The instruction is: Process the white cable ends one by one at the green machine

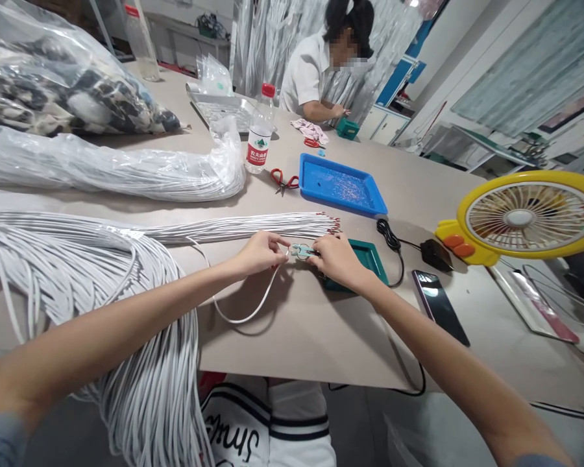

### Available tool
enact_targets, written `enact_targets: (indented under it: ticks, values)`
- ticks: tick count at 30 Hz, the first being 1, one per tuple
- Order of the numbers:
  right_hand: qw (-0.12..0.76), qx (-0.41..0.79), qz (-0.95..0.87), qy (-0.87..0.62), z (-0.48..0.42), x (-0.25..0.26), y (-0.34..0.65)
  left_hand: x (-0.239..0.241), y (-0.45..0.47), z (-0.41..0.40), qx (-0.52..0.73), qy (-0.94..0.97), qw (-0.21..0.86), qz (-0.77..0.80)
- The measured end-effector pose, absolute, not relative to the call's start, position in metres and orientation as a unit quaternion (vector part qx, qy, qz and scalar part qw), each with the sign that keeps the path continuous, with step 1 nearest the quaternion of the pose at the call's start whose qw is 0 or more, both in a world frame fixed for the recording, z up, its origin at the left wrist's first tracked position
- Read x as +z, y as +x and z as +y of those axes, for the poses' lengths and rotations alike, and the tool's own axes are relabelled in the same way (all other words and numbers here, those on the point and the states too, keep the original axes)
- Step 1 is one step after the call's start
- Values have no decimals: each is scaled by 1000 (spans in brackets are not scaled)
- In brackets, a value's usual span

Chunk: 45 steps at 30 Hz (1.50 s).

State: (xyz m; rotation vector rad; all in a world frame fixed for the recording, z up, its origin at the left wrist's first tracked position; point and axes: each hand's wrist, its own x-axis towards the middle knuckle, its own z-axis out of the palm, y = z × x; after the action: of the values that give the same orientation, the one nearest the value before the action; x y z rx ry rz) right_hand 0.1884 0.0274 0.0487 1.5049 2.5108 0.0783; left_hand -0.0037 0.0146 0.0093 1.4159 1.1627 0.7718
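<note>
My left hand (260, 251) pinches the end of a white cable (246, 314) that loops over the table toward me. My right hand (337, 258) is closed on a small pale teal-and-white part (299, 250) held between both hands, just above the table. Under my right hand sits a small dark green tray (372, 258). Behind my hands lies a row of white cables with reddish tips (253, 227). A big bundle of white cables (92, 285) drapes over the table's near left edge.
A blue tray (340, 188), red scissors (283, 179) and a water bottle (259, 135) stand behind. A yellow fan (525, 217), a phone (438, 305) and a black adapter (435, 254) are at the right. Bagged cables (102, 168) lie left. Another person (321, 71) works at the far side.
</note>
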Motion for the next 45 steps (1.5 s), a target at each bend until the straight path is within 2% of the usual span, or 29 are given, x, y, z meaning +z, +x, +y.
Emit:
enact_targets:
  ticks: [8, 13, 17, 23, 25, 27, 29, 32, 35, 38, 45]
  values:
    - [93, 18, 866, 490, 21, 49, 178, 5, -6, 17, 326, 583, 541, 512]
    - [41, -21, 873, 486, 24, 47, 186, 5, -7, 17, 332, 576, 544, 511]
    - [-12, -23, 850, 526, 29, 43, 198, 4, -8, 17, 330, 577, 547, 510]
    - [-49, -10, 841, 539, 34, 47, 208, 10, -9, 16, 339, 572, 550, 506]
    - [-106, 24, 842, 528, 28, 48, 205, 14, -7, 13, 354, 565, 555, 498]
    - [-203, 28, 841, 501, 16, 43, 197, 17, -5, 9, 372, 561, 556, 488]
    - [-302, -32, 829, 471, 1, 29, 187, 18, -3, 4, 399, 563, 546, 475]
    - [-369, -147, 815, 422, -20, 1, 173, 22, -1, -4, 471, 580, 490, 449]
    - [-361, -219, 826, 374, -28, -20, 168, 35, 0, -17, 515, 607, 418, 438]
    - [-351, -231, 829, 369, -25, -24, 169, 57, 3, -41, 539, 609, 386, 435]
    - [-341, -239, 837, 354, -23, -19, 171, 86, 13, -101, 560, 521, 552, 333]
